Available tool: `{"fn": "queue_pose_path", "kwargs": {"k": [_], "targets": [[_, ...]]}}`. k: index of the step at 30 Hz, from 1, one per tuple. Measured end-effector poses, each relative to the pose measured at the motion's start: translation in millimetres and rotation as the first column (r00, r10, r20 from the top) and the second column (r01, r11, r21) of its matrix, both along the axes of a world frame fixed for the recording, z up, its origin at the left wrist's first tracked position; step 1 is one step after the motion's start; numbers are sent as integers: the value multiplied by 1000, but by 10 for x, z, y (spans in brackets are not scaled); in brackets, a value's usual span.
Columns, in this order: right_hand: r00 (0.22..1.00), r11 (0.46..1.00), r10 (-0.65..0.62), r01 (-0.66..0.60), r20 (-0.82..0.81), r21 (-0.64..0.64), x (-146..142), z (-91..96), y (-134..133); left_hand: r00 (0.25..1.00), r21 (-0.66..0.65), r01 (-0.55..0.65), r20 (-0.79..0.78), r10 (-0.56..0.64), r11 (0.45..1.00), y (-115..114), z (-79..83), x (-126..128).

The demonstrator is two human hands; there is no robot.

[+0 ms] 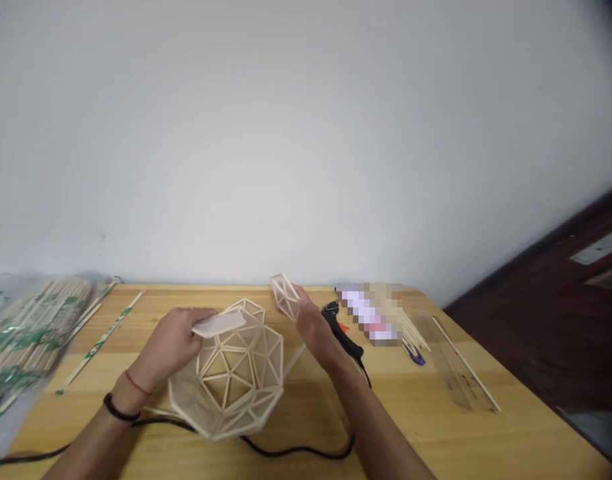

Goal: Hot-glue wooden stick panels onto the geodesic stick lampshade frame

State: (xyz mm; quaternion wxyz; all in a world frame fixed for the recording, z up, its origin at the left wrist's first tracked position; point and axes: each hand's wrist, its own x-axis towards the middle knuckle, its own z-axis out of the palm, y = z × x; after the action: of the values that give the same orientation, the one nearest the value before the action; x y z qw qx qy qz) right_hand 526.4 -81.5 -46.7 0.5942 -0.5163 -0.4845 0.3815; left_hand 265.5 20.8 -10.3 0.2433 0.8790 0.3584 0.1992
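Note:
A bowl-shaped geodesic frame point(229, 375) of thin wooden sticks, built from triangles with pale sheet on some faces, sits on the table in front of me. My left hand point(179, 339) is closed on its upper left rim, at a whitish panel point(220, 325). Past the frame's upper right side, my right hand point(313, 327) pinches a small pentagon-like stick panel point(285, 297), raised and apart from the frame. Its fingers are partly hidden behind that panel. Just right of this hand lies a black glue gun point(343, 335) with an orange part.
Bundled chopsticks in plastic point(39, 327) lie at the left, with a single wrapped pair point(101, 341) beside them. A black cord point(299, 453) crosses the front. Rightward are skewers point(413, 327), purple-handled scissors point(415, 355) and a clear ruler point(449, 363). A wall rises behind.

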Motion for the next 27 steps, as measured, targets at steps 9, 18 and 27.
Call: {"fn": "queue_pose_path", "kwargs": {"k": [9, 18, 27], "targets": [[968, 993, 79, -96, -237, -62, -203, -69, 2, 979, 89, -32, -196, 49, 996, -40, -2, 22], [999, 992, 44, -45, -10, -121, -242, 69, -48, 987, 92, -64, -141, 76, 994, -35, -66, -84], [947, 998, -36, 51, 319, -38, -351, 12, -72, 976, 120, -143, -145, 160, 982, -18, -145, -98]]}}
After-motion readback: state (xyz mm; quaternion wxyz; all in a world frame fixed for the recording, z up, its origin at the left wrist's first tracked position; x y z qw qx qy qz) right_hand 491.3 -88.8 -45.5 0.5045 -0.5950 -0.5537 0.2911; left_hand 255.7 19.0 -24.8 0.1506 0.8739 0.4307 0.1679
